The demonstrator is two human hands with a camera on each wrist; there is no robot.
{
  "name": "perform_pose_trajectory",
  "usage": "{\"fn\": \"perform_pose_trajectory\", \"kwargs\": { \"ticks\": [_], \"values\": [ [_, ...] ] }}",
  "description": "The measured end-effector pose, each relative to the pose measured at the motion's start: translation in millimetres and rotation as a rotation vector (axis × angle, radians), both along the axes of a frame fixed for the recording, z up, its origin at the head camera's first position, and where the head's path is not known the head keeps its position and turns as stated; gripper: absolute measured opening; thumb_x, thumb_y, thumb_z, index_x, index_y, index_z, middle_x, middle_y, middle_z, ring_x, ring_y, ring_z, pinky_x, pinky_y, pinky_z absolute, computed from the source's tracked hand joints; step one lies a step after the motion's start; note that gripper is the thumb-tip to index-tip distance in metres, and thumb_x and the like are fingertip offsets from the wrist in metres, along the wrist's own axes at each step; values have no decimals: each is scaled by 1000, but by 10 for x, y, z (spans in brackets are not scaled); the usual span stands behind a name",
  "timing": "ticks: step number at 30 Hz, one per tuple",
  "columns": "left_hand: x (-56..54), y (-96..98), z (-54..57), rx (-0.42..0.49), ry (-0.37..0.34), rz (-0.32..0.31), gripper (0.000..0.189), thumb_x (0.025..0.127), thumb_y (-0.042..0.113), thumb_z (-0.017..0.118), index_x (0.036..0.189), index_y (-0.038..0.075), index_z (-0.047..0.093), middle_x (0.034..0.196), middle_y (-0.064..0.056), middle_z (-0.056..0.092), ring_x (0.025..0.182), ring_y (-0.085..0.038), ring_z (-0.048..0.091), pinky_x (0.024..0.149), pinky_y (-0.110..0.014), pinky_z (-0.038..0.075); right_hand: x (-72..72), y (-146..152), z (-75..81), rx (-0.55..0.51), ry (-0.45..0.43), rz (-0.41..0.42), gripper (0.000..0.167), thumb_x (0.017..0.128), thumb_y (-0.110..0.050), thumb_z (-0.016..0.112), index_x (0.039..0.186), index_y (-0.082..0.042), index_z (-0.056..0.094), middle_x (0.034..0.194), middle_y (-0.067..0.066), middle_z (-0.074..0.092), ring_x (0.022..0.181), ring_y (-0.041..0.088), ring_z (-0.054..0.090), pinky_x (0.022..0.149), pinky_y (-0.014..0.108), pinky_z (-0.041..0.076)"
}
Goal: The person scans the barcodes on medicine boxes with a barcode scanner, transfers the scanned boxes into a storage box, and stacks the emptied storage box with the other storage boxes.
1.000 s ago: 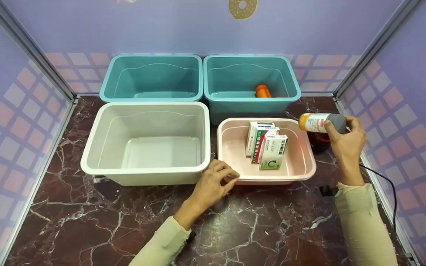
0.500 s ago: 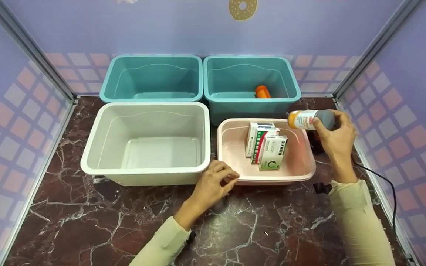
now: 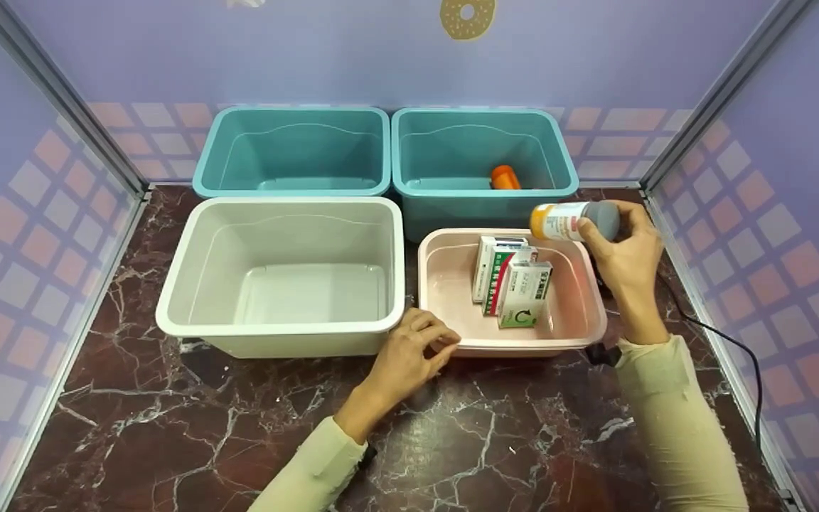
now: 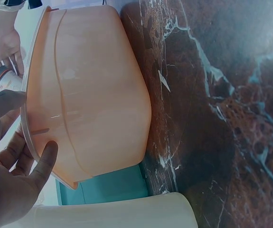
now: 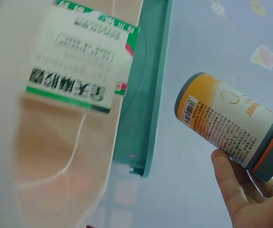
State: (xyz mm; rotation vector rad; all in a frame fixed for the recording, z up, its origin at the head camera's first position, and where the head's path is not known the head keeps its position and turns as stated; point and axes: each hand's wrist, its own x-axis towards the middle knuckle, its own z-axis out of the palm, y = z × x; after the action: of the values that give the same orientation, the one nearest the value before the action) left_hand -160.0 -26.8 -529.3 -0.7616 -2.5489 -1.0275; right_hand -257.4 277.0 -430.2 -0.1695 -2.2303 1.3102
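Note:
My right hand [image 3: 630, 249] holds a supplement bottle [image 3: 562, 220] by its grey cap, tilted on its side over the back right rim of the pink bin [image 3: 445, 306]. In the right wrist view the bottle [image 5: 226, 123] shows an orange and white label with a barcode. Several medicine boxes [image 3: 523, 291] stand on edge inside the pink bin. My left hand [image 3: 413, 348] is at that bin's front left corner. From the left wrist, its thumb lies against the bin's outer wall [image 4: 98, 85] and the other fingers reach the rim.
A large white bin [image 3: 281, 331] stands left of the pink one. Behind are two teal bins, left [image 3: 292, 192] and right [image 3: 480, 192]; the right one contains an orange bottle [image 3: 504, 178]. A black cable [image 3: 736, 345] runs along the right wall.
My right hand has carried the bottle left and slightly back, from beside the pink bin to above its back right rim. The left hand has stayed in place.

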Motion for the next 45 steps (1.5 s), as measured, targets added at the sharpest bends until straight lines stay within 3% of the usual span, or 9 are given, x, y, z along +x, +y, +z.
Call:
{"fn": "perform_pose_trajectory", "kwargs": {
  "ticks": [10, 15, 17, 21, 26, 34, 45],
  "values": [
    [-3, 1, -13, 18, -12, -5, 11, 86, 21, 78, 95, 17, 76, 93, 3, 66, 104, -16, 57, 96, -32, 51, -50, -196, 85, 40, 31, 25, 41, 76, -31, 81, 109, -11, 70, 91, -10, 64, 77, 3, 58, 68, 16, 44],
    [-10, -1, -17, 19, -15, -5, 11, 86, 21, 78, 95, 17, 76, 93, 3, 66, 104, -16, 57, 95, -31, 52, -49, -317, 159, 10, 27, 76, 43, 77, -26, 81, 113, -6, 69, 97, -4, 64, 83, 5, 58, 71, 15, 45],
    [-13, -3, -19, 14, -16, -3, 11, 86, 21, 78, 96, 17, 76, 94, 3, 66, 104, -17, 57, 96, -31, 52, -3, -408, 254, -11, 29, 97, 43, 77, -21, 79, 113, -1, 68, 96, -3, 63, 82, 4, 56, 71, 15, 45],
    [-13, -3, -19, 8, -21, -3, 11, 86, 22, 78, 96, 18, 76, 94, 3, 66, 104, -17, 57, 96, -32, 52, -32, -483, 288, -28, 24, 107, 42, 77, -18, 79, 113, 0, 67, 95, -3, 62, 79, 4, 55, 69, 15, 45],
    [-3, -2, -11, 12, -18, -5, 11, 85, 21, 78, 95, 18, 76, 94, 2, 66, 104, -17, 57, 96, -31, 51, -183, -479, 181, -29, 9, 124, 44, 76, -26, 82, 114, -6, 68, 98, 0, 66, 82, 7, 60, 72, 17, 48],
    [1, 2, -5, 16, -18, -6, 11, 86, 21, 78, 95, 18, 76, 94, 2, 66, 104, -17, 57, 97, -32, 51, -276, -622, 173, 3, 14, 160, 47, 76, -31, 81, 114, -7, 68, 98, 4, 66, 75, 9, 58, 68, 18, 47],
    [2, -8, -9, 19, -9, -10, 10, 86, 21, 78, 95, 18, 75, 94, 4, 66, 104, -16, 57, 97, -32, 51, -379, -811, 145, 12, 14, 205, 49, 76, -33, 81, 115, -8, 67, 103, 5, 66, 78, 10, 60, 68, 17, 49]
  ]
}}
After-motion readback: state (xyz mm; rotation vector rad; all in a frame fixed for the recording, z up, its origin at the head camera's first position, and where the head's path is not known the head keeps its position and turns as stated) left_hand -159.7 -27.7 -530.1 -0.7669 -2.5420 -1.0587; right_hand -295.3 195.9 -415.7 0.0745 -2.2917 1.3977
